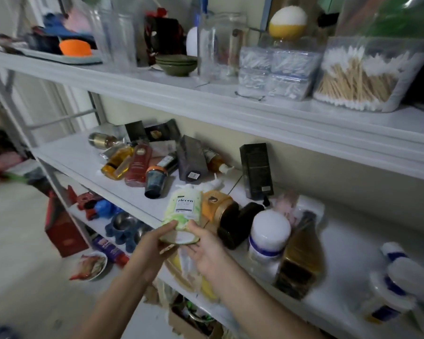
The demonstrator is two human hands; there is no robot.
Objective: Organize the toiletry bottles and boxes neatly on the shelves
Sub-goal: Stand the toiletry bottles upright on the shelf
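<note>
White middle shelf (88, 152) carries a disordered pile of toiletry bottles and boxes. A tall black box (256, 171) stands upright against the back wall. At the shelf's front edge, a pale green lotion bottle (184, 211) lies tilted, base toward the camera. Left hand (149, 243) and right hand (206, 250) both grasp its base end.

Two forearms reached into view from the lower edge, both bare with no sleeve showing anywhere along them (the frame cut them off before the elbows). The left hand (148, 243) and the right hand (207, 253) were bare too, without gloves, and their slim fingers carried short, unpainted nails.
</note>
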